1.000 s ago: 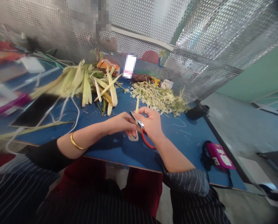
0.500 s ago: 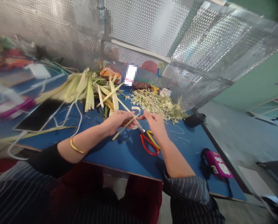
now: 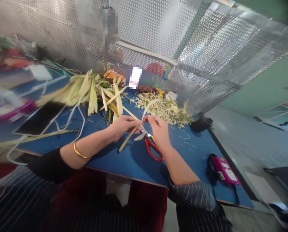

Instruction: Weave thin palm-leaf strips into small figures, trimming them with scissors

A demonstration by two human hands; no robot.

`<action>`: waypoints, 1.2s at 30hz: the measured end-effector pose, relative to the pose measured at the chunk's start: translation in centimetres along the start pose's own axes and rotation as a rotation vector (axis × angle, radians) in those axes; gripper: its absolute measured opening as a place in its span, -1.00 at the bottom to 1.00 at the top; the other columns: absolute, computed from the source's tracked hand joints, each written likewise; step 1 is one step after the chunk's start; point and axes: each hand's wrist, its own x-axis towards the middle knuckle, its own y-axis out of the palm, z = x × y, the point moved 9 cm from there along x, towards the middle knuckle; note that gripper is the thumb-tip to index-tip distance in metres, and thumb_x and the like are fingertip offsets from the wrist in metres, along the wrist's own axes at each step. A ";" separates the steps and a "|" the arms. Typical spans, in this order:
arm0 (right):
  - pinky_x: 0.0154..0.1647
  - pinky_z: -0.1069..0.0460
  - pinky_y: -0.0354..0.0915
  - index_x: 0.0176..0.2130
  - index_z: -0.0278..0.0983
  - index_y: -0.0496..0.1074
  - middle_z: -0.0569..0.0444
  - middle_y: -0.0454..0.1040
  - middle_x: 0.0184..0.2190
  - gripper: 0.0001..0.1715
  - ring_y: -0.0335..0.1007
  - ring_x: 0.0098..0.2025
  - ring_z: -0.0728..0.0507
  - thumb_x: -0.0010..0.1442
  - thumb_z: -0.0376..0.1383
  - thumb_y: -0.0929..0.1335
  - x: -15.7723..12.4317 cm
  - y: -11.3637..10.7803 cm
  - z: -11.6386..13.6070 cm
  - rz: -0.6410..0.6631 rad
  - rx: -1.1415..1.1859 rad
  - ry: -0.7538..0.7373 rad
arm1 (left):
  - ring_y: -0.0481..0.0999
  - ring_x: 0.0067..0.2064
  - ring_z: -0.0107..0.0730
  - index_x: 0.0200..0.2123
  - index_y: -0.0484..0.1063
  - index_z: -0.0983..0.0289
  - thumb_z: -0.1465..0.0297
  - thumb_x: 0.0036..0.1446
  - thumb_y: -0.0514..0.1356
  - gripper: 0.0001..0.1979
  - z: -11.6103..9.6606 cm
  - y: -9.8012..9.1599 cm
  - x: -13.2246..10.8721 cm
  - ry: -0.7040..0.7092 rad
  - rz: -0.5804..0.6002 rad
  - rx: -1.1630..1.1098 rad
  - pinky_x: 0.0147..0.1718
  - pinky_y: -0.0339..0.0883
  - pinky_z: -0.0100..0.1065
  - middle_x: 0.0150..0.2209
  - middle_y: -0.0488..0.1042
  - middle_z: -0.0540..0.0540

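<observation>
Pale corn husk strips [image 3: 127,141] cross at the fingertips of my left hand [image 3: 124,126], which is closed on them. One strip slants down toward the table's front edge. A curved husk strip [image 3: 149,105] rises between my hands and bends to the right. My right hand [image 3: 160,130] is closed in a pinch at the base of that strip, its fingertips almost touching my left ones. Scissors [image 3: 154,150] with red and yellow handles lie on the table just below, partly covered by my right hand and the strips.
A bundle of husks [image 3: 86,88] lies at the back left, and a heap of shredded husk [image 3: 163,108] at the back right. A tablet [image 3: 41,118] with a white cable is at left. A black cup [image 3: 201,123] and a magenta box [image 3: 226,169] stand at right, before a perforated metal screen [image 3: 144,25].
The curled strip between my hands now stands up longer and arcs to the right. My right hand has shifted slightly left, covering more of the scissors' yellow handle.
</observation>
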 end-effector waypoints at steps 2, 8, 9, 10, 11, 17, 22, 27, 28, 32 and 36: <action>-0.15 0.00 0.27 -0.33 -0.25 0.52 0.07 0.54 -0.36 -0.68 0.43 -0.26 -0.10 0.15 -0.10 0.29 -0.1 0.4 0.9 0.051 -0.055 -0.057 | 0.47 -0.48 -0.53 -0.37 0.55 0.36 0.27 -0.04 0.31 -0.75 -0.5 -0.5 0.1 0.013 -0.031 -0.049 -0.33 0.38 -0.42 -0.44 0.55 0.12; -0.24 0.02 0.29 -0.17 -0.20 0.48 0.12 0.54 -0.39 -0.68 0.44 -0.34 -0.09 0.10 -0.11 0.34 -0.9 1.8 1.9 0.136 -0.215 -0.129 | 0.50 -0.47 -0.50 -0.36 0.54 0.34 0.31 0.04 0.25 -0.80 -1.2 -1.1 0.1 0.024 -0.055 -0.078 -0.33 0.38 -0.39 -0.37 0.56 0.14; -0.25 0.02 0.29 -0.20 -0.21 0.48 0.12 0.53 -0.41 -0.69 0.43 -0.36 -0.08 0.11 -0.11 0.33 -1.0 1.7 2.1 0.116 -0.241 -0.145 | 0.49 -0.46 -0.51 -0.35 0.54 0.34 0.33 0.02 0.26 -0.82 -1.3 -1.1 0.1 0.034 -0.055 -0.063 -0.32 0.38 -0.39 -0.37 0.56 0.14; -0.27 0.02 0.28 -0.24 -0.22 0.48 0.12 0.53 -0.43 -0.73 0.42 -0.38 -0.08 0.12 -0.12 0.33 -1.1 1.6 2.3 0.096 -0.270 -0.167 | 0.49 -0.47 -0.52 -0.35 0.54 0.35 0.35 -0.01 0.28 -0.82 -1.3 -1.1 0.1 0.046 -0.058 -0.052 -0.32 0.37 -0.40 -0.38 0.56 0.13; -0.27 0.02 0.27 -0.29 -0.22 0.48 0.12 0.52 -0.45 -0.77 0.41 -0.39 -0.07 0.13 -0.14 0.32 -1.2 1.5 2.6 0.079 -0.307 -0.198 | 0.48 -0.46 -0.52 -0.35 0.55 0.35 0.37 -0.04 0.30 -0.82 -1.3 -1.2 0.1 0.057 -0.064 -0.048 -0.32 0.37 -0.40 -0.40 0.56 0.12; -0.15 0.00 0.19 -0.47 -0.22 0.39 0.15 0.48 -0.50 -0.78 0.35 -0.38 -0.06 0.19 -0.27 0.28 -1.7 2.0 3.9 0.091 -0.570 -0.400 | 0.47 -0.47 -0.52 -0.43 0.54 0.40 0.42 -0.11 0.35 -0.85 -0.8 -1.7 0.5 0.112 -0.134 -0.099 -0.28 0.38 -0.38 -0.52 0.52 0.08; -0.05 -0.06 0.15 -0.23 -0.22 0.42 0.03 0.50 -0.27 -0.82 0.37 -0.16 -0.15 0.21 -0.24 0.27 -2.1 1.1 4.4 -0.070 -0.678 -0.475 | 0.53 -0.34 -0.42 -0.34 0.55 0.38 0.44 -0.12 0.35 -0.79 -1.2 -1.7 0.5 0.153 -0.151 -0.163 -0.18 0.38 -0.34 -0.41 0.57 0.13; -0.07 -0.05 0.14 -0.31 -0.21 0.46 0.04 0.50 -0.33 -0.79 0.38 -0.20 -0.14 0.19 -0.17 0.29 -3.0 1.9 4.4 -0.062 -0.664 -0.488 | 0.54 -0.28 -0.39 -0.30 0.55 0.38 0.44 -0.11 0.34 -0.76 -2.1 -1.3 0.1 0.238 -0.140 -0.167 -0.16 0.37 -0.34 -0.34 0.59 0.15; -0.12 -0.03 0.16 -0.34 -0.20 0.47 0.05 0.50 -0.35 -0.78 0.39 -0.24 -0.13 0.19 -0.16 0.29 -2.9 2.4 3.8 -0.008 -0.625 -0.440 | 0.54 -0.28 -0.38 -0.30 0.54 0.38 0.43 -0.12 0.34 -0.76 -2.0 -1.3 0.1 0.238 -0.144 -0.175 -0.17 0.38 -0.33 -0.34 0.59 0.15; -0.30 0.04 0.21 -0.39 -0.22 0.47 0.07 0.48 -0.42 -0.75 0.38 -0.35 -0.09 0.17 -0.15 0.29 -2.3 3.7 1.1 0.115 -0.422 -0.224 | 0.55 -0.29 -0.35 -0.30 0.54 0.39 0.44 -0.13 0.33 -0.75 -1.4 -1.0 0.1 0.210 -0.153 -0.185 -0.18 0.39 -0.30 -0.35 0.59 0.17; -0.34 0.07 0.18 -0.46 -0.25 0.40 0.12 0.39 -0.51 -0.72 0.30 -0.43 -0.04 0.19 -0.18 0.25 -2.3 4.1 0.4 0.155 -0.391 -0.183 | 0.55 -0.26 -0.32 -0.30 0.54 0.40 0.46 -0.13 0.33 -0.76 -1.1 -1.0 0.3 0.210 -0.145 -0.180 -0.16 0.38 -0.31 -0.35 0.58 0.18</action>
